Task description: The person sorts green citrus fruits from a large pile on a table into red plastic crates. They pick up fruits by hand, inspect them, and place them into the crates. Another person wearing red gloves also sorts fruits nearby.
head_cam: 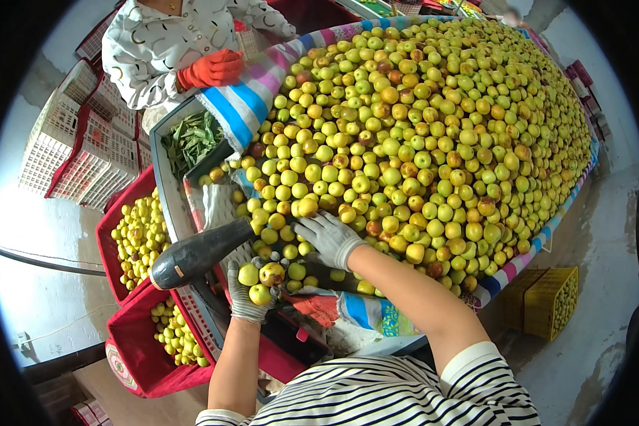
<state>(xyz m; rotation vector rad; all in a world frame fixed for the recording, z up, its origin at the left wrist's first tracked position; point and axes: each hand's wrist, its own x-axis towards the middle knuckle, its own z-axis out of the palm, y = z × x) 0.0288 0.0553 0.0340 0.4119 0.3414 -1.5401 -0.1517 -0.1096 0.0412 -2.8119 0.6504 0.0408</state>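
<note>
Yellow-green jujube-like fruits lie heaped on a table covered with striped cloth. My left hand, in a grey striped glove, holds several fruits in its upturned palm; one of them is a fruit with brown patches. My right hand, in a light grey glove, rests palm down on the near left part of the heap, its fingers spread beside the fruits; whether it grips one underneath is hidden. A black hair dryer lies between the heap's left edge and the red-lined crates, its nozzle towards the fruits.
Red-lined crates with fruits stand at the left. Green leaves fill a compartment at the table's corner. Across it is a person with a red glove. White crates are stacked at the left; a yellow crate stands on the floor at the right.
</note>
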